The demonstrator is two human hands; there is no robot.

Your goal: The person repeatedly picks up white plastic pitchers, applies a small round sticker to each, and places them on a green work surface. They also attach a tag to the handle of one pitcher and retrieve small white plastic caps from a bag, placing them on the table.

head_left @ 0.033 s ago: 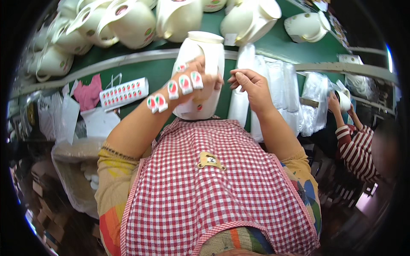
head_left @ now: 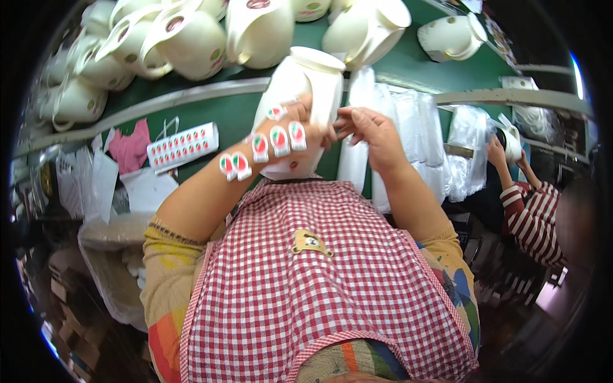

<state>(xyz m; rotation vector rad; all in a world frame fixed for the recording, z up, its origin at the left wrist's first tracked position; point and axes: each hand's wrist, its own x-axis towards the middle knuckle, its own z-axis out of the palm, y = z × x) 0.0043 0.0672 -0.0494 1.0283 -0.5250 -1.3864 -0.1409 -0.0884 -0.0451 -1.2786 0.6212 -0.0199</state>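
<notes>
One jug [head_left: 325, 96] points narrow-end fwd, long axis slightly R.

From my end I see a long green bench [head_left: 447, 80] across the upper part of my view, its edges bowed by the lens. A pale rail [head_left: 220, 86] curves along its left half, and a second rail [head_left: 485, 97] runs toward its right end. Below the left end, brown cardboard boxes [head_left: 83, 348] sit in shadow. Past the near right corner the floor [head_left: 511, 325] looks dark, with a bright patch [head_left: 550, 295] I cannot identify. A blue-white strip of light [head_left: 576, 83] glows beyond the right end.
</notes>
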